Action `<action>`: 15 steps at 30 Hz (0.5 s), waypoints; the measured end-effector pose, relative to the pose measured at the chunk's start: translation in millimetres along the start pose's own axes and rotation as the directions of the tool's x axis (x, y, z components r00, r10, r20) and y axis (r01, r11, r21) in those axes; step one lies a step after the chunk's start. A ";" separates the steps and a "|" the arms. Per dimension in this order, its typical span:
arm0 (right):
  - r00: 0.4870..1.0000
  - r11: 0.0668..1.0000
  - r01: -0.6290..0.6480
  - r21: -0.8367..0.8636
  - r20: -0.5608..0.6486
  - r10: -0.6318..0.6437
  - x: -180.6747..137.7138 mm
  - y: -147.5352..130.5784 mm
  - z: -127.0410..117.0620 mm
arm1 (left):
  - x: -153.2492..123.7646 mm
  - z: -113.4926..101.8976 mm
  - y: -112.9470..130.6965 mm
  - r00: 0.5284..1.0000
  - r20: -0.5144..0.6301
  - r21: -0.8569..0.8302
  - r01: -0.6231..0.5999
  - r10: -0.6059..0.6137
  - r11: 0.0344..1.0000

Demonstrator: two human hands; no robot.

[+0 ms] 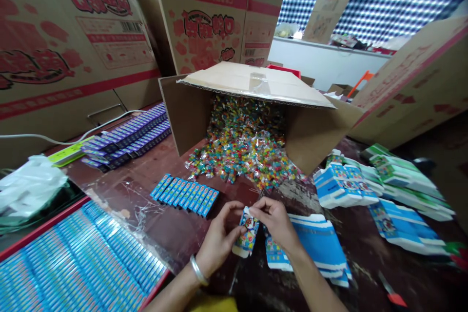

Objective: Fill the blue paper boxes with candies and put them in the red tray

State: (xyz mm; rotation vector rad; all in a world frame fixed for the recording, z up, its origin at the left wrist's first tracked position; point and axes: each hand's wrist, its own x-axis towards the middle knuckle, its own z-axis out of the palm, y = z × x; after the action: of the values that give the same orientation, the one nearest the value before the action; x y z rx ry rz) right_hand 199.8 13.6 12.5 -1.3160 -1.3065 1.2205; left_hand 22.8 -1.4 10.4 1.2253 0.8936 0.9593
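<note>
Small carton point(247, 241): held tilted between both hands at the lower centre of the frame, a pale flap showing at its lower end; whether anything is inside cannot be told.
Left hand point(219, 234): the carton is pinched at its left side, thumb laid on the printed face; the panel could be dented if pressed too hard.
Right hand point(276, 222): thumb and index finger are pinched on the top corner; thin card there could be creased or torn by a sharp pull.
Flat cartons point(318, 239): stacked at lower right of centre, beside the right wrist; the pile could be skewed if brushed.
Blue boxes point(185, 196): lined up left of centre; the row could be disordered by a knock from the left hand.
Candy packets point(248, 156): heaped at the mouth of the large box point(256, 83), mid-frame; a slide could be caused by a bump.
Cutter point(396, 299): laid at lower right; a scratch could be caused by a careless reach.
</note>
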 end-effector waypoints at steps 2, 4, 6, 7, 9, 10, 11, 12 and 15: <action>1.000 1.000 -0.015 0.014 0.003 0.015 1.3 1.7 -1.7 | -0.1 -0.4 1.0 1.000 0.025 0.004 0.009 -0.009 1.000; 1.000 1.000 -0.015 -0.005 0.000 0.015 1.6 1.3 -1.7 | 0.2 -1.0 1.4 0.999 0.039 0.008 0.009 -0.010 1.000; 1.000 0.998 0.023 -0.063 -0.017 -0.024 0.0 -1.3 0.1 | 0.8 -1.7 0.7 0.999 0.034 0.018 -0.002 0.001 1.000; 0.998 0.993 0.057 -0.098 -0.029 -0.060 -1.7 -3.2 1.6 | 1.2 -2.0 -0.2 1.000 0.027 0.020 -0.003 0.002 1.000; 0.990 0.979 0.131 -0.159 -0.038 -0.138 -6.9 -6.9 4.8 | 1.8 -2.4 -3.2 1.000 0.010 0.006 0.015 -0.015 1.000; 0.986 0.972 0.155 -0.174 -0.029 -0.162 -10.0 -8.3 6.1 | 2.1 -2.6 -5.1 1.000 0.000 -0.014 0.031 -0.031 0.999; 0.986 0.970 0.165 -0.180 -0.004 -0.168 -13.1 -8.9 6.7 | 2.3 -2.8 -7.3 0.999 -0.011 -0.040 0.046 -0.047 0.998; 0.986 0.969 0.164 -0.183 0.033 -0.161 -15.8 -8.8 6.3 | 2.5 -3.2 -9.7 0.998 -0.022 -0.068 0.059 -0.061 0.996; 0.980 0.965 0.149 -0.216 0.164 -0.114 -17.0 -3.2 -2.7 | 3.6 -4.9 -16.3 0.995 -0.037 -0.140 0.092 -0.098 0.986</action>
State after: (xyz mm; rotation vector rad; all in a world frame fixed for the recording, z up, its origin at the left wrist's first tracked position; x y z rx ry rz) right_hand 202.8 -3.1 16.9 -1.2908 -1.6563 1.1199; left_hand 21.2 2.4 -6.5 1.0388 0.8964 0.9585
